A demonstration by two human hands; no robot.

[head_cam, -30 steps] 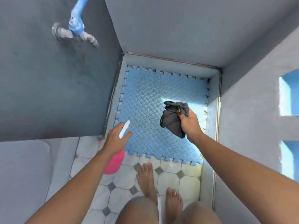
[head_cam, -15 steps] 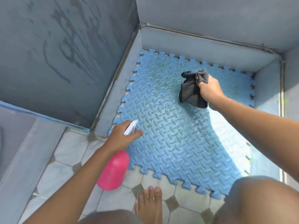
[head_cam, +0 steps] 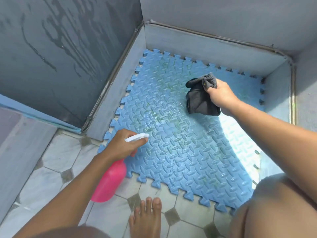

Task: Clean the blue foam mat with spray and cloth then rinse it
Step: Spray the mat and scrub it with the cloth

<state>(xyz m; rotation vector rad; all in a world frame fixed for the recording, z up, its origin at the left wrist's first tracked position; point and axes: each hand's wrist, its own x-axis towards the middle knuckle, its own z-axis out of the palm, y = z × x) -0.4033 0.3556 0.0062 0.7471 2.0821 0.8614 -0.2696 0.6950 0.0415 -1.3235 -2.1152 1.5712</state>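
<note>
A blue foam mat with a raised tread pattern and jigsaw edges lies flat in a walled corner; faint green stains mark its middle. My left hand grips a pink spray bottle by its white head, whose nozzle points over the mat's near-left part. My right hand holds a bunched dark grey cloth above the mat's far side; whether the cloth touches the mat is unclear.
Grey walls enclose the mat on the left, back and right, with water streaks on the left one. Tiled floor lies in front. A bare foot and a knee sit at the bottom edge.
The view has dropped from standing height to close over the mat, and the wall tap has left the frame. My right hand carried the cloth toward the far side; the bottle now points over the mat.
</note>
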